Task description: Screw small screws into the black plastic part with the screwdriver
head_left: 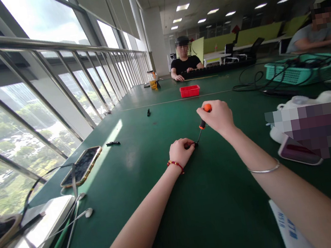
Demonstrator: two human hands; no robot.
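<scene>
My right hand (219, 116) is wrapped round the handle of a screwdriver (202, 124), black with orange ends. Its thin shaft slants down to the left, and the tip meets a small black part (196, 144) on the green table. With fingers pinched together, my left hand (182, 153) grips that small black part, most of which the fingers hide. Farther off lie a black piece (113, 143) to the left and another small black piece (148, 112) beyond my hands. A red tray (189, 91) stands toward the far side.
On the left are a phone (81, 166), white earphones (88, 213) and a white box (41, 236) under cables. To the right sit a teal basket (289, 75) with cables and a white bundle (306, 118). One person (185, 62) sits opposite, another (311, 36) at the right.
</scene>
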